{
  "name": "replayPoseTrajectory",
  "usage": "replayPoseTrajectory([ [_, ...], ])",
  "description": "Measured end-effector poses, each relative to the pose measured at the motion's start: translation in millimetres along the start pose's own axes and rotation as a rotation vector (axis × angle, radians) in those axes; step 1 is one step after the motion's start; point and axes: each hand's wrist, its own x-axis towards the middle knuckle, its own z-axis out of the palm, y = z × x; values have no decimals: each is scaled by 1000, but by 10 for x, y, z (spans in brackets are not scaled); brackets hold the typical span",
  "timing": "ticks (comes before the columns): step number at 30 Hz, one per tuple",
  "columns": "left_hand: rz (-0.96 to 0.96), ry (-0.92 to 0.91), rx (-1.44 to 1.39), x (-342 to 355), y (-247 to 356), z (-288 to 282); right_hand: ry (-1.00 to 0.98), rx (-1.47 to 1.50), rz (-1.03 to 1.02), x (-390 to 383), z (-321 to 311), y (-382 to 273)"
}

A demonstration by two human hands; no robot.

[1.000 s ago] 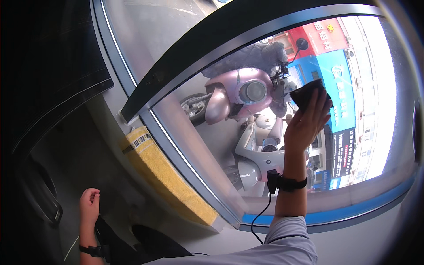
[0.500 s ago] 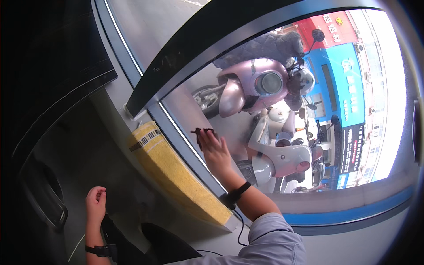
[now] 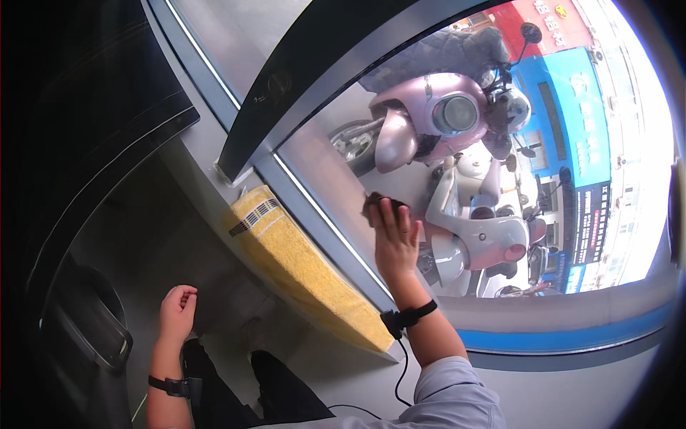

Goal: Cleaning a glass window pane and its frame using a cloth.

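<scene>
My right hand (image 3: 395,239) presses a dark cloth (image 3: 379,205) flat against the glass pane (image 3: 336,186) of a window or door, fingers spread over it. The cloth shows only at my fingertips. A black band with a cable sits on that wrist. My left hand (image 3: 176,309) hangs low at the left with its fingers loosely curled, holding nothing, a black band on its wrist too.
A yellow strip (image 3: 300,268) lies along the foot of the glass. A dark frame bar (image 3: 321,79) crosses above. Outside stand a pink scooter (image 3: 421,121) and a white scooter (image 3: 479,229). My dark shoes (image 3: 279,386) show on the grey floor.
My right hand with the cloth swept down and left across the glass, then shifted slightly back right. My left hand stayed low.
</scene>
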Motion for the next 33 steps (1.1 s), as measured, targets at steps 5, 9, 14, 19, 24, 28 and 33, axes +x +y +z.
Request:
replayPoseTrajectory([
  [5,-57,-25,23,-94,-323,-35,-252,194,-190,-618,457,-834],
  [9,-71,-63,53,-98,-247,-77,-115,25,-126,-367,39,-21],
  [14,-8,-88,16,35,52,-96,326,-26,476,143,-1084,2120],
  [19,3,-180,42,124,238,111,410,-33,586,-55,-991,2129],
  [24,20,-183,106,31,-138,161,-92,42,156,-1006,162,25],
  [28,-54,-142,123,-163,-340,76,-179,143,-26,-1310,398,-453],
  [33,-59,-188,119,-414,-262,29,-48,78,124,-913,-146,468],
])
